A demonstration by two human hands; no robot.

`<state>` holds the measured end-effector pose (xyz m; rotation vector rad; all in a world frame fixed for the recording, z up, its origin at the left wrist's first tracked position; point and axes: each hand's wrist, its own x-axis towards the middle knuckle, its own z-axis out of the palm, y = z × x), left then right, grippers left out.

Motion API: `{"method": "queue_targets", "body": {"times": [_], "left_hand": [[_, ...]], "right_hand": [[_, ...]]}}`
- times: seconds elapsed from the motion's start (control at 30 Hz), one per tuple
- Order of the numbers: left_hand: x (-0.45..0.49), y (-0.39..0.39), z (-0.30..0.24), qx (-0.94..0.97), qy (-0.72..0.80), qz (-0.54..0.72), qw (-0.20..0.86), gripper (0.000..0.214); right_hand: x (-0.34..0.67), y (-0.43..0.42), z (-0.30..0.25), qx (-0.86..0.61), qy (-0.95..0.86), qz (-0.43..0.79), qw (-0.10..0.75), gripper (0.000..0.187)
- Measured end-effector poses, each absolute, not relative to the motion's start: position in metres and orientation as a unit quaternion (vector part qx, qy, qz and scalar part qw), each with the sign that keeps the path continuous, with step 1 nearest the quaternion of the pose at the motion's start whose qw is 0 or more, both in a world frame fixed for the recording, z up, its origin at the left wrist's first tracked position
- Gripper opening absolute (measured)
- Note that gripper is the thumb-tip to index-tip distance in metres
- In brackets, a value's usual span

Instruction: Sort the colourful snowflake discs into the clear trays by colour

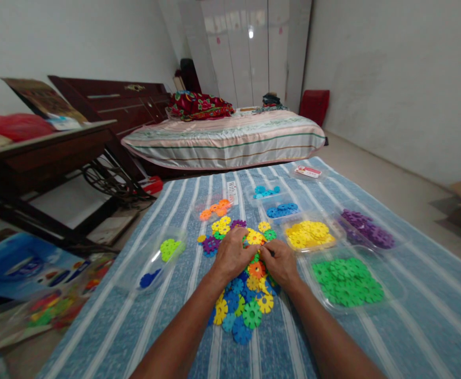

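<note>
A mixed heap of plastic snowflake discs (252,314) in several colours lies before me on the striped cloth. Over its upper part, my left hand (233,254) is closed, fingers curled and thumb reaching right. Close beside it, my right hand (281,261) is pinched, thumb and forefinger together near my left thumb. A yellow disc (255,236) shows just beyond the fingertips; whether either hand grips it is hidden. Right of the heap stand clear trays of yellow discs (310,235), green discs (347,281) and purple discs (366,228).
Trays of blue discs (282,210), light blue discs (266,191) and orange discs (215,209) stand farther back. At left, a clear tray (129,267) holds lime and dark blue discs. A bed (230,139) is beyond; a sewing-machine table (48,142) stands left.
</note>
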<state>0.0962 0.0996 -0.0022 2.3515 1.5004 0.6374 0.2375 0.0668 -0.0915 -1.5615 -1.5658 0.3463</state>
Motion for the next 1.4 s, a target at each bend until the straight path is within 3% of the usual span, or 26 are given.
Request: {"method": "queue_targets", "body": {"times": [0.23,0.4,0.7,0.97,1.4], "left_hand": [[0.144,0.098,-0.002,0.832,0.465,0.258,0.160,0.029],[0.177,0.100,0.001,0.865,0.403,0.268,0.136,0.052],[0.099,0.116,-0.002,0.811,0.512,0.252,0.133,0.017],[0.019,0.104,-0.021,0.741,0.620,0.217,0.138,0.018],[-0.004,0.105,-0.054,0.638,0.684,0.334,0.115,0.022]], "right_hand": [[0.234,0.065,-0.092,-0.665,-0.584,0.142,0.445,0.024],[0.234,0.067,-0.094,-0.660,-0.576,0.160,0.455,0.023],[0.237,0.065,-0.087,-0.626,-0.630,0.143,0.437,0.033],[0.238,0.063,-0.088,-0.630,-0.625,0.153,0.434,0.032],[0.242,0.058,-0.091,-0.613,-0.626,0.174,0.450,0.035]]}}
